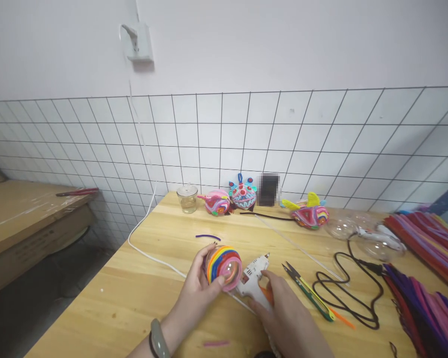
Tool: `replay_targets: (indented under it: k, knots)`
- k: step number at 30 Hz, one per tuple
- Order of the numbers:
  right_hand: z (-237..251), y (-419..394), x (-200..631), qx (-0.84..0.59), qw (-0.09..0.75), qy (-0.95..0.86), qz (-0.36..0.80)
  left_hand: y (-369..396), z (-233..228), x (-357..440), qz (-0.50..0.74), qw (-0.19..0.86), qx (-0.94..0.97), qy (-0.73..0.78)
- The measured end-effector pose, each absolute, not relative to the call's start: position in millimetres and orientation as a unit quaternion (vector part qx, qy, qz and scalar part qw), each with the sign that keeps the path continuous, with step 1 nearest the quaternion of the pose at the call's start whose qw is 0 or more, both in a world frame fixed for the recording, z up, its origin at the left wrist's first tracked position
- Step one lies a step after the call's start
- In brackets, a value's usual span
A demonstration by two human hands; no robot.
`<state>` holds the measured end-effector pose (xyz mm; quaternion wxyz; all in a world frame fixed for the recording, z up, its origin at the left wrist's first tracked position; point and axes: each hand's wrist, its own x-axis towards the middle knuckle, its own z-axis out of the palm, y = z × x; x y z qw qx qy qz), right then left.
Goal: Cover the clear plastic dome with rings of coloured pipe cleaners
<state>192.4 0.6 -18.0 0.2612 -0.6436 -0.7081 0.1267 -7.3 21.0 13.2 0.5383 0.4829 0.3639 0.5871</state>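
The left hand (198,289) held a striped ball (217,263) in its grip; the right hand (283,304) held a glue gun (254,279).

At seven o'clock, a glossy, rounded grey-green bangle (158,337) and a thin black band (151,344) encircle the left wrist (171,328); the left fingers (205,253) show dark nails.
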Motion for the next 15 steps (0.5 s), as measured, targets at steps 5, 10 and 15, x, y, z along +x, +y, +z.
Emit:
replay_targets:
  k: [5,10,15]
  knots:
    - [-22.9,-1.1,191.7,-0.667,0.186,-0.717,0.086,27.7,5.5,-9.6,0.632,0.489,0.473,0.371]
    - [-20.2,0.7,193.6,-0.677,0.170,-0.710,0.091,26.6,4.4,-7.6,0.636,0.507,0.464,0.350]
    - [-14.2,1.9,195.8,-0.677,0.193,-0.699,0.122,24.7,5.6,-6.5,0.627,0.499,0.480,0.357]
